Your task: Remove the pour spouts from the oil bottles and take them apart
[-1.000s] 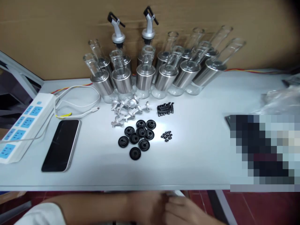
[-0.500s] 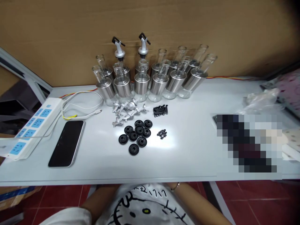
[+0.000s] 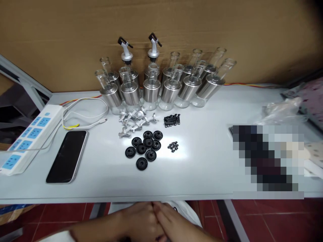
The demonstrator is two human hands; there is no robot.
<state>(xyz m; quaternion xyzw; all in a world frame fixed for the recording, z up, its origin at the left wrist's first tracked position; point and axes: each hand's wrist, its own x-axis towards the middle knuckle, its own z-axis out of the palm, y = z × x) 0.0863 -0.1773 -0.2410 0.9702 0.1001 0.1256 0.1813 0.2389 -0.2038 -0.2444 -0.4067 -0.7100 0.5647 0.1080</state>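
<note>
My left hand [image 3: 141, 218] and my right hand [image 3: 174, 220] meet below the table's front edge, over my lap. They touch each other, back sides up; blur and overlap hide most of the fingers, and I see no object in them. Nearest on the table lie several black round discs [image 3: 141, 163]. Small black ring-like parts [image 3: 173, 146] sit in a cluster to their right. Behind are silver pourer spouts [image 3: 137, 122] in a heap and short black levers [image 3: 172, 120] in a row. Steel-sleeved glass bottles [image 3: 151, 90] stand in two rows; two back ones carry pourers [image 3: 153, 50].
On the left, a black-screened phone [image 3: 67, 156] lies beside a white power strip [image 3: 30, 137] and its white cable [image 3: 85, 99]. Clear plastic bags [image 3: 282, 109] and a pixelated patch [image 3: 267, 161] are on the right. A cardboard wall [image 3: 161, 20] rises behind the bottles.
Both hands have come into view and together below the table edge; before, only forearms showed there. The view has shifted slightly. The parts and bottles keep their arrangement.
</note>
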